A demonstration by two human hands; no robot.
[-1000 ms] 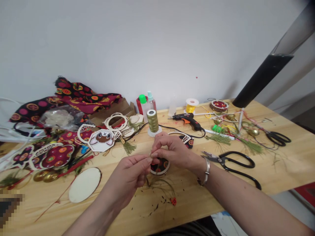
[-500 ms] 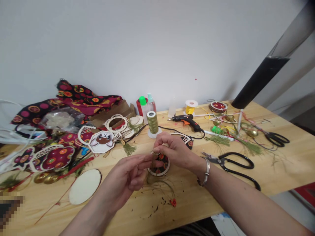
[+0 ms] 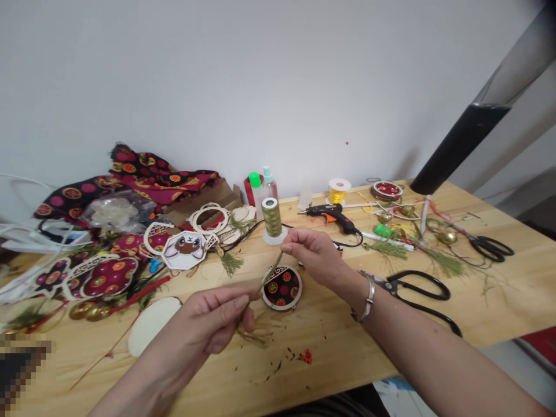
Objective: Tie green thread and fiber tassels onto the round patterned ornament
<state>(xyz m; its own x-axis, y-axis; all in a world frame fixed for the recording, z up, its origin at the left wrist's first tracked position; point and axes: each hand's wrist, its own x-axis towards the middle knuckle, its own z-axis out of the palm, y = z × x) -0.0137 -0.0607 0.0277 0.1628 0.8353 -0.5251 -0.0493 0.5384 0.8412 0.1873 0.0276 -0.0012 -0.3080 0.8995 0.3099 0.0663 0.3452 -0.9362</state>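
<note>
A bundle of olive-green thread (image 3: 271,271) stretches slantwise between my two hands. My left hand (image 3: 217,317) pinches its lower end between thumb and fingers, and loose strands trail below onto the table. My right hand (image 3: 316,256), with a silver bracelet at the wrist, grips the upper end in its fingertips. Beneath the thread lies a round wooden-framed ornament (image 3: 284,291) with dark patterned fabric and a fretwork band; neither hand visibly grips it. Just behind my hands a cone of olive thread (image 3: 272,219) stands upright.
Large black-handled scissors (image 3: 421,286) lie right of my right wrist. A glue gun (image 3: 332,214) and a yellow thread spool (image 3: 337,191) sit behind. Wooden frames, fabric and a sheep-face piece (image 3: 185,250) crowd the left. Small dark scraps and a red flower cutout (image 3: 306,355) lie in front.
My hands have moved apart, my left toward me and leftward, drawing the thread straight between them. The round ornament is now more exposed. The view has shifted slightly.
</note>
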